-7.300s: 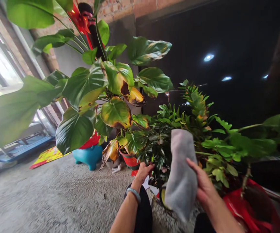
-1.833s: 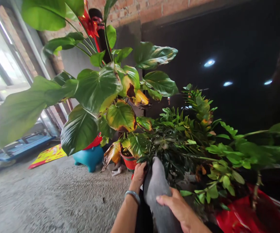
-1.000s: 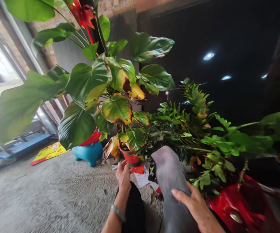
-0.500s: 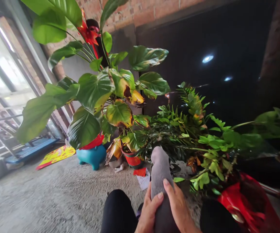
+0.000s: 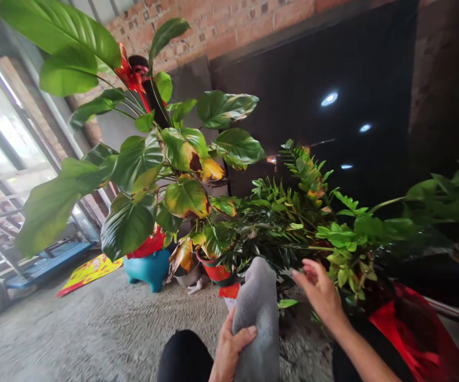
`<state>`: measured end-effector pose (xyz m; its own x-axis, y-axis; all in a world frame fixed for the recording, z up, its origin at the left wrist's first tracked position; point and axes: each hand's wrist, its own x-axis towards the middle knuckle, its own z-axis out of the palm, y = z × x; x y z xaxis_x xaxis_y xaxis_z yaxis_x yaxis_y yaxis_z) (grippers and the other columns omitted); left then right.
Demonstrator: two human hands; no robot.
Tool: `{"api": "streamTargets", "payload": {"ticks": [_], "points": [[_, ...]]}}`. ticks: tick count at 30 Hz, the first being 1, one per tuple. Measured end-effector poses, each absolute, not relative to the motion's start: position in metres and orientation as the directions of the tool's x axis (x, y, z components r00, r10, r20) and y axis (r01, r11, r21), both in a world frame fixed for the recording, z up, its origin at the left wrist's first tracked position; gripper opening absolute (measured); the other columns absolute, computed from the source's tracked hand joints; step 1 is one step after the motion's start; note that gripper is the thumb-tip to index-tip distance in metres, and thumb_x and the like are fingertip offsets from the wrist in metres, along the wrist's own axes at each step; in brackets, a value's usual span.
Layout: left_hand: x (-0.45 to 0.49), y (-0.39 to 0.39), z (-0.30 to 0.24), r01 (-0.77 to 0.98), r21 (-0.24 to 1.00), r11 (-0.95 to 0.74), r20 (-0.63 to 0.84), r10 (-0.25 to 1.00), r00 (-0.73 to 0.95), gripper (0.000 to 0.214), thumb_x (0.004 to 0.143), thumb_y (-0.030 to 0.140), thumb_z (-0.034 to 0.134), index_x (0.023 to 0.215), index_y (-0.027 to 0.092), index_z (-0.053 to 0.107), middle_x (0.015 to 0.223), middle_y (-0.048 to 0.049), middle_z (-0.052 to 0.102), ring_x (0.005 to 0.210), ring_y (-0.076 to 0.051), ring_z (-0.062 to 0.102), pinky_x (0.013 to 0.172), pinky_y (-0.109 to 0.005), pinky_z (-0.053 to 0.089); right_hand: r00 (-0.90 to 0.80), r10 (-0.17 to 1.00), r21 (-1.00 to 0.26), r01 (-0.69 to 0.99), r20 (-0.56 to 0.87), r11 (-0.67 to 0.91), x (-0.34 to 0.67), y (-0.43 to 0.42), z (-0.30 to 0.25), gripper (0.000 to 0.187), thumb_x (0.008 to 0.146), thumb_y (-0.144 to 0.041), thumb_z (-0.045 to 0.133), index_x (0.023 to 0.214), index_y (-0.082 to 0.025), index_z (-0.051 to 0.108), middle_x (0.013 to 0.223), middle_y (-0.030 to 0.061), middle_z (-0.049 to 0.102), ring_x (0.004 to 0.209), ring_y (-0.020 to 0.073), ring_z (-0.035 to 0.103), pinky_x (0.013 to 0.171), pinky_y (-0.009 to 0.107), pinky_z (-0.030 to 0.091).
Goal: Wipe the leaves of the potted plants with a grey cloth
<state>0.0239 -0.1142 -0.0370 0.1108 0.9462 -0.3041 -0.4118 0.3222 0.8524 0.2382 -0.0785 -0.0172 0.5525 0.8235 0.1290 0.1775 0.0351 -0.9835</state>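
A long grey thing (image 5: 256,313) with a soft, velvety surface and a rounded, narrower top stands upright between my knees. Its exact kind does not show, and its lower end runs out of the frame. My left hand (image 5: 231,345) is closed around its left side, the thumb lying across the front. To the right, my right hand (image 5: 319,292) is raised in the air, apart from the grey thing. Its fingers are slightly bent and spread, with nothing visible in them, in front of the green plants (image 5: 344,233).
A large leafy plant (image 5: 138,159) rises at left-centre. Near its base stand a blue pot (image 5: 148,270) and a red pot (image 5: 217,271). A yellow mat (image 5: 90,273) and a blue trolley (image 5: 50,265) lie left. A red bag (image 5: 416,334) is at right.
My right hand has let go of the grey thing and moved right and up. My left hand still holds it, a little lower and further left. The view has shifted slightly.
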Motion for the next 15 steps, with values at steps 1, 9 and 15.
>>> {"api": "streamTargets", "payload": {"ticks": [1, 9, 15], "points": [[0.022, -0.114, -0.033, -0.407, 0.854, 0.324, -0.307, 0.945, 0.109, 0.062, 0.047, 0.028, 0.089, 0.106, 0.019, 0.07, 0.077, -0.0057, 0.074, 0.069, -0.026, 0.07, 0.066, -0.033, 0.053, 0.61, 0.787, -0.989, 0.151, 0.095, 0.003, 0.248, -0.066, -0.019, 0.063, 0.056, -0.053, 0.067, 0.107, -0.017, 0.064, 0.1, 0.0146, 0.068, 0.088, 0.0318, 0.064, 0.079, 0.044, 0.049], [0.016, -0.124, -0.027, -0.287, 0.905, 0.316, -0.251, 0.938, 0.241, 0.064, 0.048, 0.041, 0.09, 0.103, 0.016, 0.071, 0.074, -0.004, 0.072, 0.067, -0.02, 0.065, 0.065, -0.029, 0.05, 0.499, 0.853, -0.943, -0.332, -0.154, 0.024, 0.254, -0.015, -0.051, 0.049, 0.044, -0.033, 0.075, 0.092, -0.021, 0.07, 0.057, -0.0023, 0.063, 0.053, 0.0208, 0.063, 0.042, 0.027, 0.042], [0.009, -0.079, 0.049, -0.211, 0.977, 0.034, -0.007, 0.992, 0.128, 0.06, 0.056, 0.042, 0.085, 0.109, 0.017, 0.069, 0.083, -0.0023, 0.072, 0.067, -0.018, 0.062, 0.062, -0.026, 0.048, 0.421, 0.893, -0.914, -0.405, -0.158, 0.029, 0.248, -0.03, -0.056, 0.027, 0.038, -0.029, 0.072, 0.064, -0.021, 0.069, 0.039, -0.0044, 0.056, 0.037, 0.0152, 0.052, 0.037, 0.026, 0.04]]}}
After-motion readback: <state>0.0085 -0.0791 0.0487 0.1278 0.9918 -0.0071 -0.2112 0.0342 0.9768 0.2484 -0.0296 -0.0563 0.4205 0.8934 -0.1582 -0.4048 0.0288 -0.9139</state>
